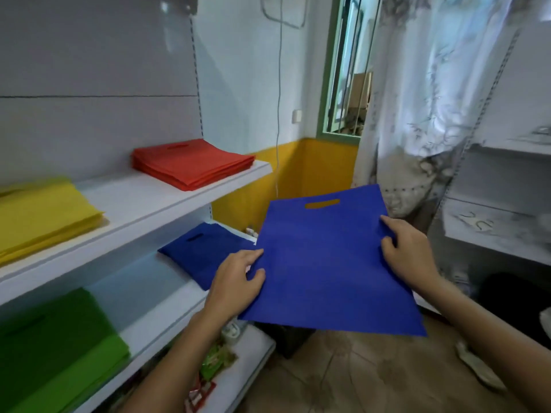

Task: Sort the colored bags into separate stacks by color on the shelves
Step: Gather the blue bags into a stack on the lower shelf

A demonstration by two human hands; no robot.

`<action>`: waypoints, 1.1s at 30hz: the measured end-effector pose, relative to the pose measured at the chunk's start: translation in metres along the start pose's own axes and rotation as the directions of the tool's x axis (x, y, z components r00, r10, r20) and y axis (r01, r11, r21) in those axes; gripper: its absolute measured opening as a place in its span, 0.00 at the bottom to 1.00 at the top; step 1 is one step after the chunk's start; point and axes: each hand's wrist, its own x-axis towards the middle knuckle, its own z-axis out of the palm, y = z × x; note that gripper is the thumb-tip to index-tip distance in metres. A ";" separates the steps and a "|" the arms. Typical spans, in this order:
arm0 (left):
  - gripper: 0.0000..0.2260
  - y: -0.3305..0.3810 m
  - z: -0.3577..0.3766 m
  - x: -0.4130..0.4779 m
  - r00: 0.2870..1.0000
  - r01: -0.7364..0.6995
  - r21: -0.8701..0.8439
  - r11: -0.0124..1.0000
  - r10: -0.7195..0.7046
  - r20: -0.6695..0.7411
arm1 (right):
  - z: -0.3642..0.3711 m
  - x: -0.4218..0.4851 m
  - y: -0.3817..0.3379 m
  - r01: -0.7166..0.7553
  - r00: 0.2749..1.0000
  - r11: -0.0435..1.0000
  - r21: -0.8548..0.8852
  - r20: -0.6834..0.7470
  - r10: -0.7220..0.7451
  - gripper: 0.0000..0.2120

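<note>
I hold a flat blue bag point(325, 263) with a cut-out handle in the air in front of the shelves. My left hand point(238, 281) pinches its left edge, thumb on top. My right hand point(408, 251) grips its right edge, thumb on top. Just left of the held bag, a blue stack point(202, 248) lies on the middle shelf point(167, 317), partly hidden by my left hand. A red stack point(190, 163) and a yellow stack point(41, 216) rest on the upper shelf point(149, 201). A green stack point(56, 347) sits at the left of the middle shelf.
Small packets point(214, 362) lie on the bottom shelf. A dark bin point(286, 338) stands on the tiled floor under the held bag. Another white shelf unit point(501, 222) stands at the right, with a patterned curtain point(423, 114) and a window behind.
</note>
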 end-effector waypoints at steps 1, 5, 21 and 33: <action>0.19 0.001 0.013 0.006 1.000 -0.003 0.000 1.000 0.003 0.030 | 0.002 0.000 0.013 -0.027 1.000 1.000 -0.015 0.005 0.027 0.21; 0.19 -0.006 0.057 0.033 0.995 0.009 -0.003 1.000 -0.008 0.099 | 0.026 0.014 0.050 -0.091 0.996 0.993 -0.079 0.014 0.092 0.21; 0.19 -0.184 0.138 0.164 0.900 0.434 0.113 0.894 -0.437 0.003 | 0.303 0.204 0.044 0.085 0.894 0.996 -0.032 0.445 -0.062 0.23; 0.17 -0.232 0.128 0.157 0.693 0.713 0.162 0.683 -0.648 -0.317 | 0.441 0.288 -0.028 0.511 0.626 0.834 0.206 0.576 -0.526 0.25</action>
